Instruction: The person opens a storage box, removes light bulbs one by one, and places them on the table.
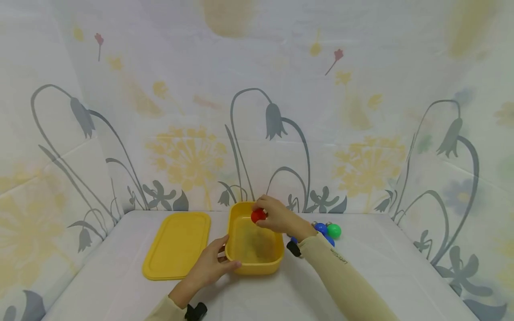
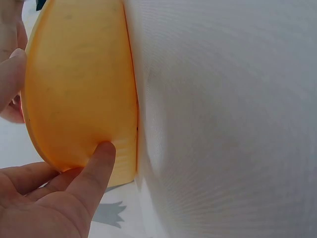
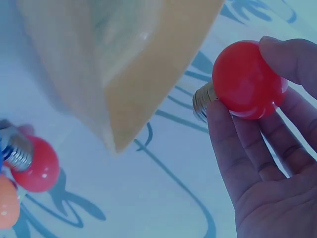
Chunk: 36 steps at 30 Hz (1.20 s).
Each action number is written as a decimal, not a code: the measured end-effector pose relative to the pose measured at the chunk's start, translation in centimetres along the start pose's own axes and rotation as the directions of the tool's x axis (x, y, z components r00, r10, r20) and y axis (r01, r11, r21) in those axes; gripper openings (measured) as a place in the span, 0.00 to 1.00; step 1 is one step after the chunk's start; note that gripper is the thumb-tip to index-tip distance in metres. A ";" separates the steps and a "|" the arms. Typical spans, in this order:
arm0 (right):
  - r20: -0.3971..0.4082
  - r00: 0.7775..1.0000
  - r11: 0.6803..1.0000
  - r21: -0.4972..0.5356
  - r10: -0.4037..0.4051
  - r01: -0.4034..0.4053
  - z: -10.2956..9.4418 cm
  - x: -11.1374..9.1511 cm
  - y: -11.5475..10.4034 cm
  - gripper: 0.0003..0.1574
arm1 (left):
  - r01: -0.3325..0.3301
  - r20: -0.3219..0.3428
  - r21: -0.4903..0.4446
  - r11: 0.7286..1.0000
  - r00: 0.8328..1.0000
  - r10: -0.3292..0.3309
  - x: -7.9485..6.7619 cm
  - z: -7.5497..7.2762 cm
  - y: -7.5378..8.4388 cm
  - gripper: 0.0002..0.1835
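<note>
A red light bulb (image 1: 258,216) with a metal screw base is pinched between the thumb and fingers of my right hand (image 1: 277,214). That hand is over the far right part of a yellow plastic box (image 1: 257,269), which has no lid on it. In the right wrist view the red bulb (image 3: 245,79) appears beside the box wall (image 3: 143,74), its screw base pointing away from the palm. My left hand (image 1: 210,263) grips the near left corner of the box. In the left wrist view, one digit of the left hand (image 2: 54,208) presses the outer wall (image 2: 79,74).
Left of the box lies a flat yellow lid (image 1: 176,245). To its right, partly behind my right forearm, is a group of bulbs, including a green bulb (image 1: 334,231), a blue bulb (image 1: 321,228) and another red bulb (image 3: 39,163). A patterned cloth (image 1: 257,169) hangs behind.
</note>
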State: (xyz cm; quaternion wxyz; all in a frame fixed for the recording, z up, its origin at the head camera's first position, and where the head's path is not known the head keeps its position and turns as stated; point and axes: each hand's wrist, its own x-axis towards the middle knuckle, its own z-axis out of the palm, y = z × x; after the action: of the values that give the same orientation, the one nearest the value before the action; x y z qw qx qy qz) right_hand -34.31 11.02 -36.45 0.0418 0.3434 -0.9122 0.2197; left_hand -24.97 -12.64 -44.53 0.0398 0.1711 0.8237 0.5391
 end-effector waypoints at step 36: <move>-0.297 0.954 0.999 -0.025 -0.047 0.041 -2.9 -14.8 7.9 0.23 | -0.013 0.011 -0.035 0.999 1.000 0.013 -0.2 -0.1 0.2 0.51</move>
State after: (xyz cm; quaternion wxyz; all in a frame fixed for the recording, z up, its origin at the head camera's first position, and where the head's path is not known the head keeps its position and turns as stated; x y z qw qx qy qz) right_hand -28.33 26.53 -40.19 0.1865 0.3264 -0.8896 0.2594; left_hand -24.71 -12.72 -44.34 0.0439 0.1788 0.8129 0.5525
